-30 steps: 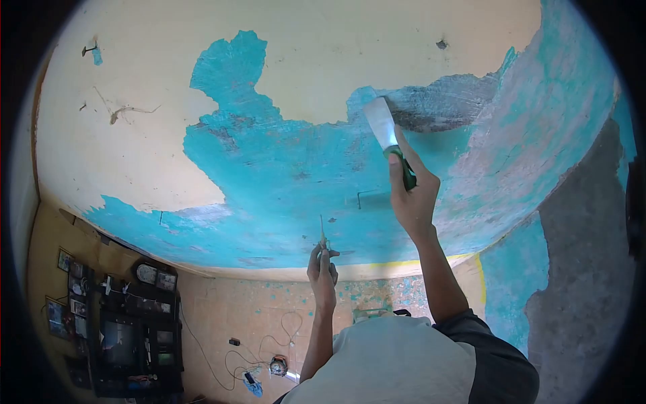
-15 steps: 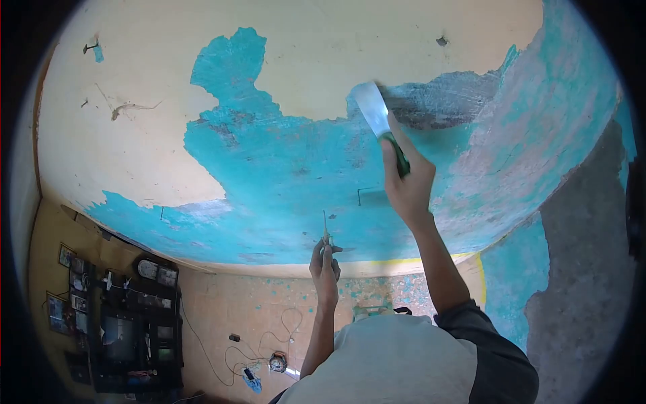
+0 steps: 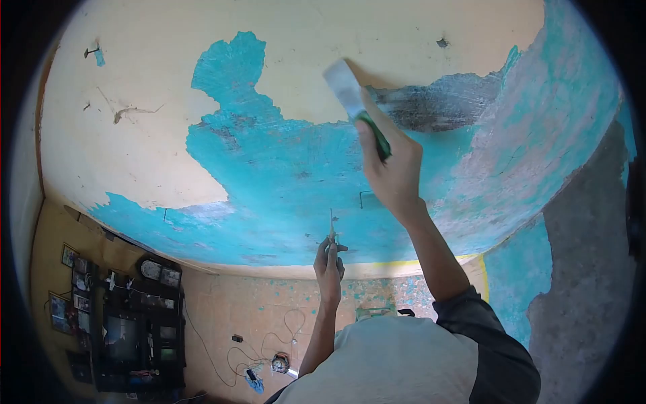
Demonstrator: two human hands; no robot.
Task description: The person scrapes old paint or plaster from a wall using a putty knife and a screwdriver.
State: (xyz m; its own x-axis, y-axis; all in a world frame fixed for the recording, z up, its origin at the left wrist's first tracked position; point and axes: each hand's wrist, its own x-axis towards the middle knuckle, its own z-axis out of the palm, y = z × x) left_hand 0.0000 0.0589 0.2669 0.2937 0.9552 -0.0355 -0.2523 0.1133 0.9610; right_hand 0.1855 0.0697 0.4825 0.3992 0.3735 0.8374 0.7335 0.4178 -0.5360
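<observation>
My right hand (image 3: 397, 158) is wrapped round the green handle of a wide metal scraper (image 3: 345, 87). The blade lies over the cream paint (image 3: 303, 54) of the wall, just above its ragged edge with the turquoise layer (image 3: 282, 168). A dark grey bare patch (image 3: 437, 102) is to the right of the blade. Lower down, my left hand (image 3: 329, 266) pinches a small, thin, pointed item (image 3: 332, 225) near the wall; its kind is too small to tell.
A bent nail (image 3: 363, 195) sticks out between my hands. Another nail (image 3: 89, 51) is at the upper left. Below are a floor (image 3: 215, 303) with paint flakes and cables, a round device (image 3: 280, 362), and a dark cabinet (image 3: 138, 337) with a television.
My right hand and the scraper have moved up and to the left, from the turquoise edge onto the cream paint. My left hand has barely shifted.
</observation>
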